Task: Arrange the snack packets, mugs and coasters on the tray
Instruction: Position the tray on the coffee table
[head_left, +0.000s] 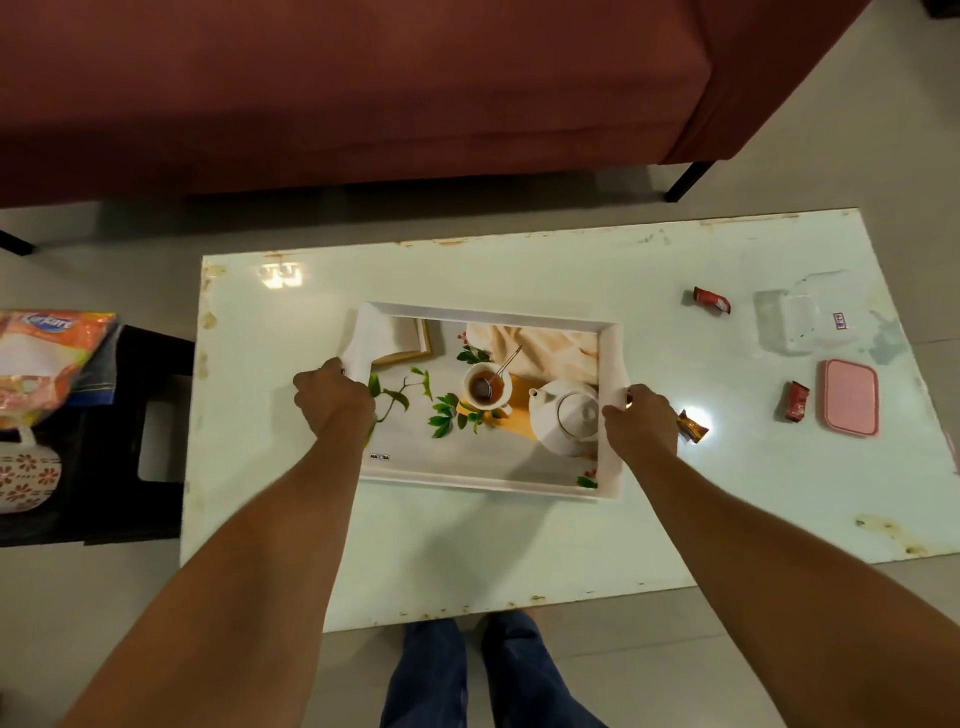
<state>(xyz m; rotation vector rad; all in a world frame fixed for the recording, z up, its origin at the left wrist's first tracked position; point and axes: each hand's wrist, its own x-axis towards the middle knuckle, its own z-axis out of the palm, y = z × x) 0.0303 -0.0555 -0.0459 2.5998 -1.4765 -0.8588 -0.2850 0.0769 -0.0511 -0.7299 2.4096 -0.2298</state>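
Tray (488, 312) gripped at both ends
The left hand (332, 397) and right hand (641, 421) each clasp an end, over the table (519, 545); a packet (693, 426) lies just beside the right hand; sliding the tray rightward could shove it away.

Pale, glossy tiled floor (883, 130) all round. At the far side, dark red fabric sofa (363, 88) on thin black legs (688, 182). In the middle, low rectangular glossy white table (519, 270), rust-stained along its edges, with bright reflections of light (280, 274). Just beside its left end, black stool (130, 509) with a cut-out.
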